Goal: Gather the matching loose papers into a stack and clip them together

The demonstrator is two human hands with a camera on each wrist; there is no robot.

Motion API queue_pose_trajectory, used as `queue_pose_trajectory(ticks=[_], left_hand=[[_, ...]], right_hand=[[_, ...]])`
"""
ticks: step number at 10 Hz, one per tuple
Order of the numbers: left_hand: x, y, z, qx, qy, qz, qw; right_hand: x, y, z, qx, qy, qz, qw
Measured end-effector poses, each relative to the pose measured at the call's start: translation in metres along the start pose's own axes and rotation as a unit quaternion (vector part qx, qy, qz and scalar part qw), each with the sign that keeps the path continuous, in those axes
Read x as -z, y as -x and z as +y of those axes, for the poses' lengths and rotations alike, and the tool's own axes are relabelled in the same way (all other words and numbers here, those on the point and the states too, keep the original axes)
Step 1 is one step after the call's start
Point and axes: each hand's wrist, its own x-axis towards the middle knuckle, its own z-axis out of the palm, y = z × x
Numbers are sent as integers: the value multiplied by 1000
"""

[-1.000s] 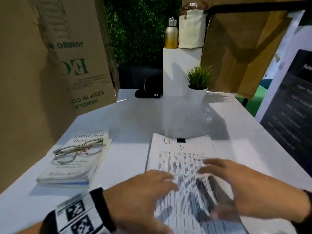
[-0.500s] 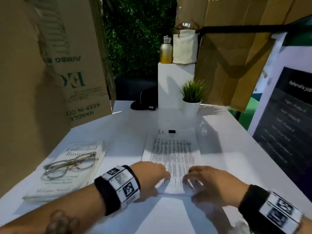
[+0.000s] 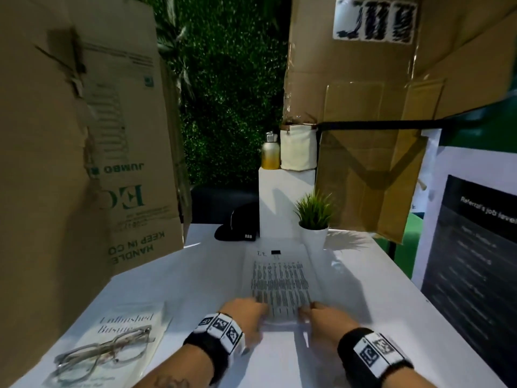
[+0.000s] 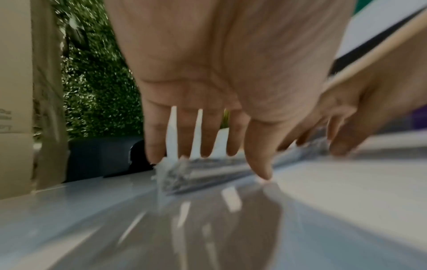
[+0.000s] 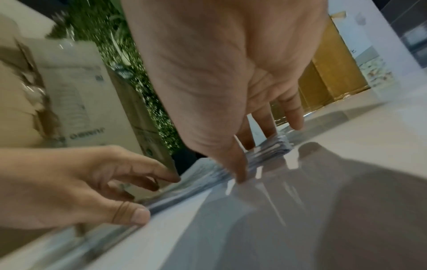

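Note:
A stack of printed papers (image 3: 279, 278) lies flat on the white table (image 3: 391, 289), with a black binder clip (image 3: 275, 252) on its far edge. My left hand (image 3: 246, 312) and right hand (image 3: 321, 315) sit at the stack's near corners. In the left wrist view the left hand (image 4: 219, 157) has straight fingers touching the paper edge (image 4: 208, 171), thumb tip on the table. In the right wrist view the right hand (image 5: 254, 146) has its thumb at the near edge and its fingers beside the stack (image 5: 275, 146). Neither hand grips the papers.
A book (image 3: 131, 323) with glasses (image 3: 106, 354) on it lies front left. A potted plant (image 3: 314, 219), a black cap (image 3: 240, 228) and a white pedestal (image 3: 279, 208) stand behind the papers. Cardboard boxes (image 3: 84, 163) flank the table, and a dark sign (image 3: 470, 261) stands on the right.
Both hands have slid back from lying over the printed page to its near edge. The stack now lies farther from me, and the view has pulled back and up.

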Motion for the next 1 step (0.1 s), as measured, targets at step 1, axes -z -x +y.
queue_pose_trajectory(ticks=[1], left_hand=[[4, 27, 1, -26, -3, 34, 999]], right_hand=[[-6, 27, 5, 25, -30, 2, 999]])
